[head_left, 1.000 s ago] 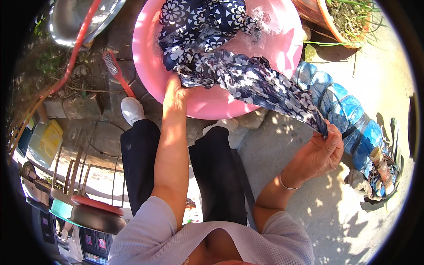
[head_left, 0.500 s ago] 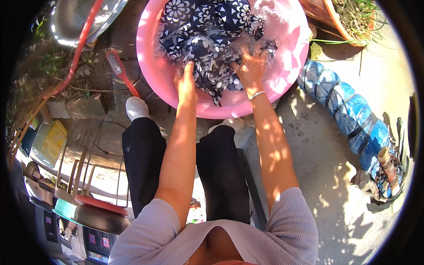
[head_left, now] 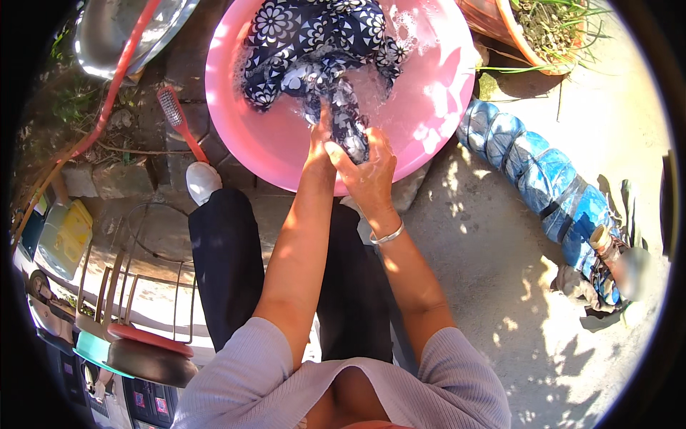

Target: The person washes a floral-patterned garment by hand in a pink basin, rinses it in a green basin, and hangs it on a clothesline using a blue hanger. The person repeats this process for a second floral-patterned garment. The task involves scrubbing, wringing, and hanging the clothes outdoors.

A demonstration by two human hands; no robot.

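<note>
Now closer together, left hand (head_left: 321,145), right hand (head_left: 371,164), both seemingly clasping bunched floral cloth (head_left: 347,113)

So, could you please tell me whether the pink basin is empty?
Not empty: the pink basin visibly holds patterned cloth and sudsy water.

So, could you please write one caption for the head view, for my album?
Left hand and right hand grip floral cloth at a soapy pink basin, a red brush nearby.

Wet floral cloth (head_left: 349,114), bunched, inside pink basin (head_left: 437,107)
</note>
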